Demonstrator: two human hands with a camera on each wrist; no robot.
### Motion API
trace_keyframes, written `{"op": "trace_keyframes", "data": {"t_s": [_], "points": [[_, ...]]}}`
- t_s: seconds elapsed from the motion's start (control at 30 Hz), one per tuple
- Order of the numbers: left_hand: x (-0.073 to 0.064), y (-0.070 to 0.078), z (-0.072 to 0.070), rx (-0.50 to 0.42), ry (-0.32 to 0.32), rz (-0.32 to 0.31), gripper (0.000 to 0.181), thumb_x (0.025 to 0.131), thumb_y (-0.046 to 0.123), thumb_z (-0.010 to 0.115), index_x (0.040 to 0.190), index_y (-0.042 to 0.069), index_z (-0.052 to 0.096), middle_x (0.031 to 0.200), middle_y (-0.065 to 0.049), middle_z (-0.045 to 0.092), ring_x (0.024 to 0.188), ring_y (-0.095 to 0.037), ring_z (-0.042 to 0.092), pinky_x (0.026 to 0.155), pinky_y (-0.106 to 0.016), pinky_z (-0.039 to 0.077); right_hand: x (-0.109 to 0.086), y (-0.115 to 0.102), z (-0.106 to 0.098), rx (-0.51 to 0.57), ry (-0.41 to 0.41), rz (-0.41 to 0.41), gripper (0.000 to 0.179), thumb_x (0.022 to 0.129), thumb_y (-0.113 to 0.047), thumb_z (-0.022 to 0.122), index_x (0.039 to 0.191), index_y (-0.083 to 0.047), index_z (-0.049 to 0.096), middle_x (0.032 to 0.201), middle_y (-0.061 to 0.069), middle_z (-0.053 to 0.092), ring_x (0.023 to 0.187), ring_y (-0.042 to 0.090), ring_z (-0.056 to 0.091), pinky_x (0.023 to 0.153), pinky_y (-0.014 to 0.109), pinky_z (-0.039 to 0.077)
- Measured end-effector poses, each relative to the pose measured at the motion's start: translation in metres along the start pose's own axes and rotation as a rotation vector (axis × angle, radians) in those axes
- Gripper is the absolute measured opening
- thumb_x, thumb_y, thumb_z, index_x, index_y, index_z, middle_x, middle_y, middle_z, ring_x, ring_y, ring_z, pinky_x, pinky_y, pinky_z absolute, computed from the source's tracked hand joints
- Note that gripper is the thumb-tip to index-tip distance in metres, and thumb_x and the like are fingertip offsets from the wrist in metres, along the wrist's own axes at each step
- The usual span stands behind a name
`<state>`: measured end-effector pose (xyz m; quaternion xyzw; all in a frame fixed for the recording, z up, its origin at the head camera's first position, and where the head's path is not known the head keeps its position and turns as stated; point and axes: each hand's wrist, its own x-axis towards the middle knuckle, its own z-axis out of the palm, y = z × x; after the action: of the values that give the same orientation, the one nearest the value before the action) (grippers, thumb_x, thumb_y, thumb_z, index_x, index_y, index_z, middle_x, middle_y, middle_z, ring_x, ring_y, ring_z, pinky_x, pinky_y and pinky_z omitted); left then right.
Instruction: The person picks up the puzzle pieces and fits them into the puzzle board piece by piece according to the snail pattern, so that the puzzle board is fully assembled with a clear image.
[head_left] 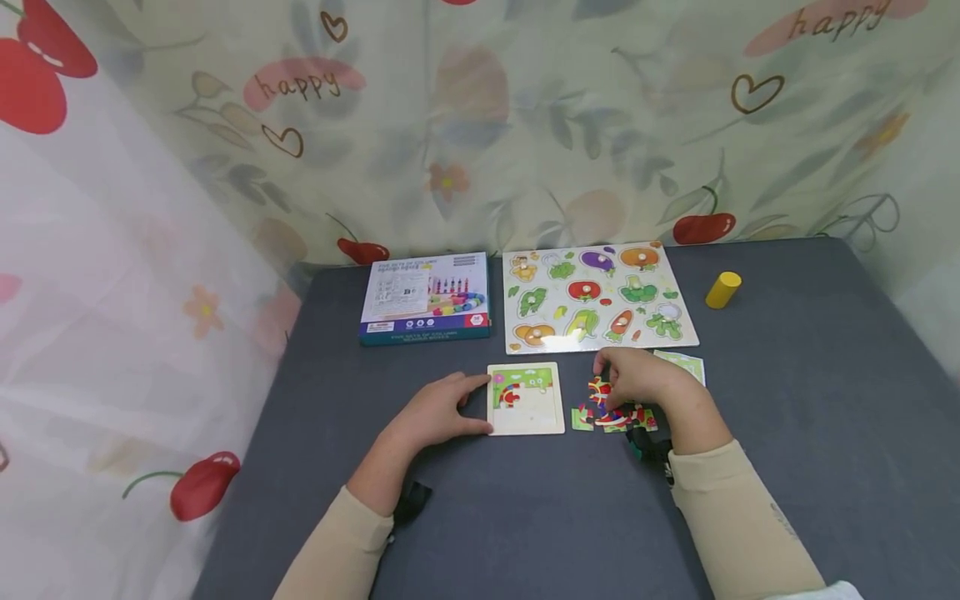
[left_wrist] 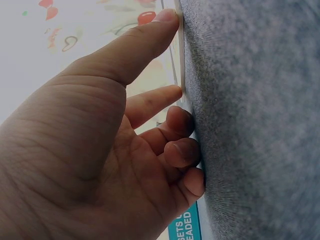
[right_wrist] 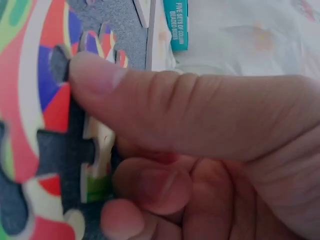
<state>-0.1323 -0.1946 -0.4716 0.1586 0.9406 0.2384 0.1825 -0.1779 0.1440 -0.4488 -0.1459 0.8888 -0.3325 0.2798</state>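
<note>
My left hand [head_left: 438,412] rests at the left edge of a small square puzzle board [head_left: 527,426]. Its thumb and index finger, spread apart, touch that edge, while the other fingers bend loosely in the left wrist view. A few joined pieces fill the board's upper part, with green scenery and a red patch; the lower right shows bare wood. My right hand [head_left: 637,379] is over loose jigsaw pieces [head_left: 613,419] coloured red, blue, white and green. In the right wrist view its thumb tip is right at a blue and red piece [right_wrist: 52,107]; the index fingertip is hidden behind the thumb.
Behind the board stand a flat bead-set box [head_left: 423,296] and a large vegetable puzzle board [head_left: 600,296]. A yellow cylinder [head_left: 723,290] is upright at the back right. A printed green card [head_left: 686,365] lies partly behind my right hand. Patterned curtains border the dark grey table [head_left: 525,525].
</note>
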Motion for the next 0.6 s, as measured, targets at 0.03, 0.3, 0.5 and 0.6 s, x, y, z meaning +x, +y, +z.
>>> {"op": "trace_keyframes", "data": {"t_s": [0.03,0.3,0.5,0.6], "points": [[0.000,0.000,0.000,0.003,0.000,0.003,0.084,0.082,0.052,0.084,0.154,0.024,0.050,0.090,0.000,0.052,0.078,-0.016,0.051,0.063,-0.033,0.037,0.000,0.000,0.000,-0.006,-0.001,-0.003,0.044,0.077,-0.001,0.085,0.112,-0.001,0.057,0.070,0.005,0.052,0.057,0.018,0.047,0.057,0.034,0.041],[0.000,0.001,-0.002,0.008,0.000,-0.004,0.084,0.082,0.052,0.084,0.153,0.024,0.051,0.090,0.000,0.052,0.079,-0.016,0.051,0.063,-0.033,0.037,0.005,0.011,-0.005,0.041,-0.028,-0.038,0.037,0.083,-0.005,0.083,0.109,-0.001,0.057,0.070,0.005,0.053,0.056,0.017,0.048,0.057,0.034,0.041],[-0.001,0.003,-0.002,-0.002,0.001,-0.006,0.084,0.082,0.051,0.084,0.154,0.024,0.051,0.090,0.000,0.052,0.079,-0.017,0.051,0.064,-0.033,0.037,0.004,0.005,-0.002,-0.008,-0.030,-0.012,0.049,0.078,-0.012,0.089,0.112,-0.002,0.055,0.073,0.006,0.050,0.059,0.019,0.045,0.059,0.035,0.039],[-0.001,0.003,-0.001,0.003,0.000,-0.006,0.084,0.082,0.051,0.084,0.154,0.024,0.051,0.090,0.000,0.052,0.079,-0.017,0.051,0.063,-0.033,0.037,0.004,0.001,0.001,-0.051,-0.030,-0.001,0.051,0.076,-0.014,0.091,0.111,-0.002,0.055,0.073,0.006,0.048,0.061,0.020,0.045,0.061,0.035,0.038]]}}
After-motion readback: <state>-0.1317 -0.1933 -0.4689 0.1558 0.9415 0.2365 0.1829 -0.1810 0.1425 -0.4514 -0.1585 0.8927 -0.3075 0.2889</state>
